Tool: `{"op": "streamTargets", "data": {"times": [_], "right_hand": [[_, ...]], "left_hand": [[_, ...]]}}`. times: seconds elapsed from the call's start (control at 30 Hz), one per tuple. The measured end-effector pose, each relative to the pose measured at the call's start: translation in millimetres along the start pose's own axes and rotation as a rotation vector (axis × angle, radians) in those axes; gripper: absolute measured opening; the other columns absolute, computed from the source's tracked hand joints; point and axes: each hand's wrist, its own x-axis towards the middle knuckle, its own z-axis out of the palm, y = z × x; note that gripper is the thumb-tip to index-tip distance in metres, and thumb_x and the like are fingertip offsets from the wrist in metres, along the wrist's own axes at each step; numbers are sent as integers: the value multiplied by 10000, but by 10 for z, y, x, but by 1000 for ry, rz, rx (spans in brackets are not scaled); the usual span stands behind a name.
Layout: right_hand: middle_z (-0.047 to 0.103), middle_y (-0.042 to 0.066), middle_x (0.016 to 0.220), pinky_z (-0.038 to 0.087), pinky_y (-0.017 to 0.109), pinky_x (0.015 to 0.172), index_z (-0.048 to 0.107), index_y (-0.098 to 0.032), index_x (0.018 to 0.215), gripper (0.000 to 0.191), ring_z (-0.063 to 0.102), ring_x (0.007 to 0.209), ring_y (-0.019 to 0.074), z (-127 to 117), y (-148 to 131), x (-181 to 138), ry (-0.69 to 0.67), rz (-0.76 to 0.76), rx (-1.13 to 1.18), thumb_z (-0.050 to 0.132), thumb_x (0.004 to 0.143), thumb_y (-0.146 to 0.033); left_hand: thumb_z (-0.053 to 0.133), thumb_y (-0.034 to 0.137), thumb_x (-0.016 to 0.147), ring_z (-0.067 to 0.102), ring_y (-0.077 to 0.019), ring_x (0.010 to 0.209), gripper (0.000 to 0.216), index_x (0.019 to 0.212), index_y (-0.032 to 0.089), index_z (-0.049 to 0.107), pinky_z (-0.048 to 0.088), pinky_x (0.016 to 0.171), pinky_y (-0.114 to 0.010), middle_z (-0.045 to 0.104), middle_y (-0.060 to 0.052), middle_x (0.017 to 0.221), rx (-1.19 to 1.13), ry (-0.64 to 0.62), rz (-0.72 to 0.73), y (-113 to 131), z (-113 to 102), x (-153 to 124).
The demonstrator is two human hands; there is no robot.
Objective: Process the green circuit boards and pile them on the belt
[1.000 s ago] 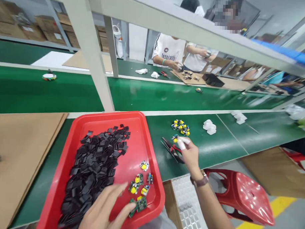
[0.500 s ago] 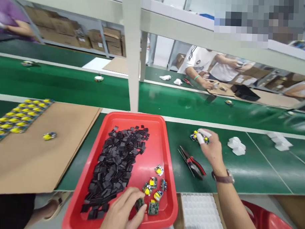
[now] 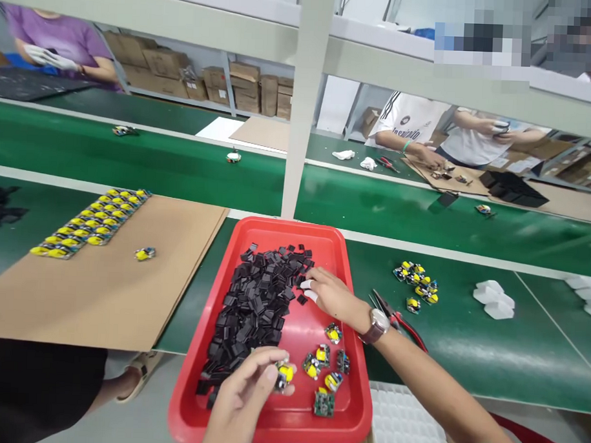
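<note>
My left hand (image 3: pixel 248 394) is closed around a small circuit board with a yellow part (image 3: pixel 284 374), held above the front of the red tray (image 3: pixel 357 404). Over the tray's right side reaches my right hand (image 3: pixel 332 295), with white covers on its fingertips. Its fingers pinch at a black plastic piece (image 3: pixel 302 281) on the right edge of a heap of black pieces (image 3: pixel 254 297). Several more boards with yellow parts (image 3: pixel 322 355) lie in the tray's right front. Under my right forearm, partly hidden, are red-handled pliers (image 3: pixel 408 329).
Boards in rows (image 3: pixel 94 224) and one single board (image 3: pixel 144 254) lie on cardboard (image 3: pixel 103 292) at left. A cluster of boards (image 3: pixel 417 277) and white foam-like pieces (image 3: pixel 494 299) sit at right. Behind runs a green belt (image 3: pixel 191 160); co-workers work beyond it.
My right hand has left the board cluster on the green table and moved left into the tray. My left hand has raised and turned its board, showing the yellow part. The view has shifted left.
</note>
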Motion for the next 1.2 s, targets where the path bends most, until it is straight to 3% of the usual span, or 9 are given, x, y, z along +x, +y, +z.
{"op": "streamTargets", "data": {"times": [0.13, 0.27, 0.47, 0.6, 0.73, 0.87, 1.03, 1.13, 1.2], "right_hand": [[741, 95, 979, 578, 418, 868, 716, -178, 967, 90, 693, 909, 248, -55, -37, -62, 27, 83, 78, 641, 952, -131], [786, 82, 1056, 621, 387, 849, 692, -208, 1176, 194, 755, 934, 223, -157, -321, -272, 111, 173, 222, 637, 990, -215], [780, 29, 985, 624, 303, 757, 773, -280, 1031, 163, 755, 855, 178, -193, -1011, -733, 274, 166, 853, 740, 905, -183], [767, 1, 914, 588, 263, 739, 778, -313, 1040, 298, 718, 797, 146, -51, -1191, -878, 395, 230, 897, 752, 849, -85], [738, -2, 870, 570, 245, 706, 778, -293, 986, 267, 687, 757, 135, 60, -1198, -927, 488, 313, 989, 741, 834, -77], [725, 4, 873, 569, 259, 703, 770, -285, 984, 250, 683, 766, 143, 56, -1214, -979, 531, 301, 1067, 733, 846, -81], [730, 23, 907, 568, 330, 738, 756, -306, 1078, 341, 685, 809, 175, 9, -1229, -1040, 622, 158, 921, 685, 885, -35], [736, 36, 920, 575, 352, 730, 752, -296, 1097, 366, 698, 807, 190, 3, -1225, -1046, 629, 99, 840, 682, 878, -12], [735, 42, 924, 579, 356, 718, 751, -289, 1096, 364, 704, 810, 197, 6, -1225, -1042, 627, 79, 812, 685, 874, -8]], "left_hand": [[719, 468, 907, 738, -287, 1041, 387, 1209, 226, 741, 634, 927, -402, 737, -89, 1154, -104, 8, -28, -32, -101, 78], [734, 346, 910, 693, -258, 1148, 353, 1253, 267, 704, 586, 1018, -380, 672, -78, 1293, 172, 64, 227, -68, -128, 140], [641, 190, 962, 628, -232, 1219, 437, 1369, 341, 595, 544, 1072, -439, 639, -64, 1287, 451, 15, 498, -50, -50, 182], [663, 164, 944, 616, -227, 1202, 435, 1345, 317, 591, 554, 1046, -429, 625, -71, 1265, 470, -35, 508, 15, 63, 181], [684, 162, 936, 615, -221, 1214, 333, 1232, 308, 645, 542, 1050, -396, 637, -56, 1263, 410, -46, 523, 40, 150, 159], [661, 251, 970, 642, -229, 1202, 383, 1342, 339, 641, 541, 1054, -387, 607, -56, 1322, 281, -93, 355, 55, 152, 146], [560, 337, 1029, 709, -158, 862, 487, 1513, 358, 503, 612, 889, -385, 525, -93, 1421, 25, -305, 99, 104, 113, 146], [528, 341, 1047, 691, -165, 824, 434, 1480, 322, 526, 619, 745, -336, 597, -118, 1378, -118, -304, 33, 113, 126, 138], [525, 351, 1050, 692, -155, 801, 361, 1390, 273, 615, 613, 751, -325, 614, -132, 1381, -108, -289, 20, 124, 147, 131]]}}
